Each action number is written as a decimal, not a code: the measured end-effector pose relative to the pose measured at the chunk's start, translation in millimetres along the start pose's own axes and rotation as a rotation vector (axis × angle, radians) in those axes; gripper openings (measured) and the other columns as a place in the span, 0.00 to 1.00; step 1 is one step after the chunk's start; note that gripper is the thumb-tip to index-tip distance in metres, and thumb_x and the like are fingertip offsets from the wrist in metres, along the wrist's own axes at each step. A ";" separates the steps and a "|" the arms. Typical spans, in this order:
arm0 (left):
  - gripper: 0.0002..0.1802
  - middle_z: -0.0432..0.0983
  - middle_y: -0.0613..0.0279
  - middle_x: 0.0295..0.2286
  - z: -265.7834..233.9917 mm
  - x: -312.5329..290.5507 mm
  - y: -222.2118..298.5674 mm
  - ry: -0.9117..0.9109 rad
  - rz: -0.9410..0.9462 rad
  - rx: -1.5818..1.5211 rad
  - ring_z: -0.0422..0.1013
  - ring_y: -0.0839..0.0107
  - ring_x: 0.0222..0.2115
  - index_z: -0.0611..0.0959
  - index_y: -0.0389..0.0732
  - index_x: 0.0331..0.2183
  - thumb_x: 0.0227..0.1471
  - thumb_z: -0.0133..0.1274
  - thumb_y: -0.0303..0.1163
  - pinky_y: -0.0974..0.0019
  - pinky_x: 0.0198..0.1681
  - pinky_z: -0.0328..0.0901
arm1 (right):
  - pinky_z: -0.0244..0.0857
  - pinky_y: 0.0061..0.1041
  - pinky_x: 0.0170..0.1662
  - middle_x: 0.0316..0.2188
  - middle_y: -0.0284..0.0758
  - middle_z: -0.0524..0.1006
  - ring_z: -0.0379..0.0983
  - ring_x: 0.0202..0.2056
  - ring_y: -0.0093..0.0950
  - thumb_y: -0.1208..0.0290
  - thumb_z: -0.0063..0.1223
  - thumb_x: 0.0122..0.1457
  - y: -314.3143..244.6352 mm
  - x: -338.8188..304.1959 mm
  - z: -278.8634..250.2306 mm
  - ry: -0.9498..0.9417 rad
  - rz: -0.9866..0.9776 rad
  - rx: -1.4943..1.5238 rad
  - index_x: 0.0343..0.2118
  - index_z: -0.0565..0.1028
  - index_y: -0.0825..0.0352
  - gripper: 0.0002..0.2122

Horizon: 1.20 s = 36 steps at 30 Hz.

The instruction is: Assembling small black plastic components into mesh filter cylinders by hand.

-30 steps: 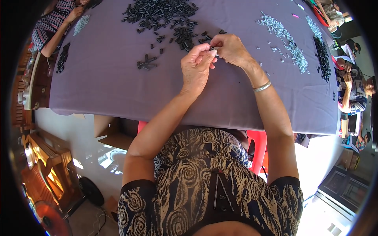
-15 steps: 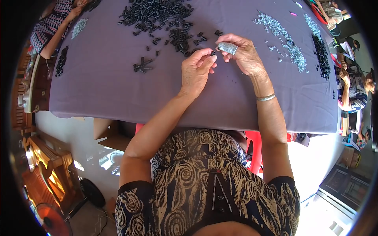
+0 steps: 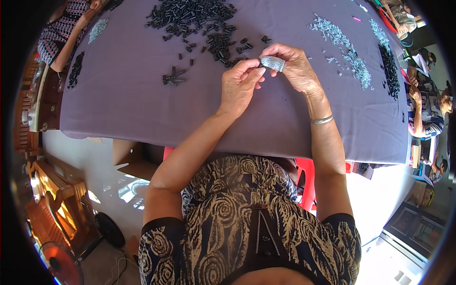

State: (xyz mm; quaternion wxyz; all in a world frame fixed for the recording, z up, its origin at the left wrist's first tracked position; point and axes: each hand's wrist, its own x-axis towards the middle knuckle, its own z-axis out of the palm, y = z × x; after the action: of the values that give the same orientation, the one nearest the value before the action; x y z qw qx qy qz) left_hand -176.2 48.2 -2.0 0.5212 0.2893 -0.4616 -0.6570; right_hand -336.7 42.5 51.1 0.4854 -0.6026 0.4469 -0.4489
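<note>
Seen from above, we work at a desk (image 3: 142, 104) covered with a purple cloth, and we take the small silvery bundle (image 3: 272, 62) held over its middle as our landmark. Our right hand (image 3: 295, 66) grips this bundle, its fingers (image 3: 280, 49) curled and pressed around the bundle's far side. Our left hand (image 3: 239, 85) meets the bundle from its left; the thumb and forefinger are pressed together in a pinch at the bundle's edge, though we cannot tell whether they grip a separate small piece. Beyond the bundle, toward the far edge of the desk, lies a large heap of small black parts (image 3: 190, 14), with a few strays just behind our hands. To the left of the bundle sits a small separate cluster of black pieces (image 3: 173, 77). To the right of the bundle runs a strip of silvery pieces (image 3: 343, 45), and farther right a dark band of black pieces (image 3: 389, 71). A metal bangle (image 3: 321, 120) circles our right wrist, nearer to us than the bundle.
</note>
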 end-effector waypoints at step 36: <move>0.10 0.74 0.61 0.28 -3.0 3.8 1.1 -0.058 -0.020 -0.045 0.68 0.76 0.25 0.78 0.31 0.37 0.51 0.52 0.24 0.70 0.30 0.67 | 0.67 0.15 0.25 0.25 0.27 0.75 0.70 0.24 0.15 0.80 0.53 0.51 -3.5 -3.0 5.0 0.066 -0.046 -0.179 0.30 0.77 0.68 0.04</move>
State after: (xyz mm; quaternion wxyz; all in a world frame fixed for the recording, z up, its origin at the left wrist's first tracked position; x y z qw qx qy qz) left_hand -174.3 43.6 -1.8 0.5074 0.2632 -0.4585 -0.6805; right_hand -332.1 46.8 53.7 0.4040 -0.6387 0.4870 -0.4378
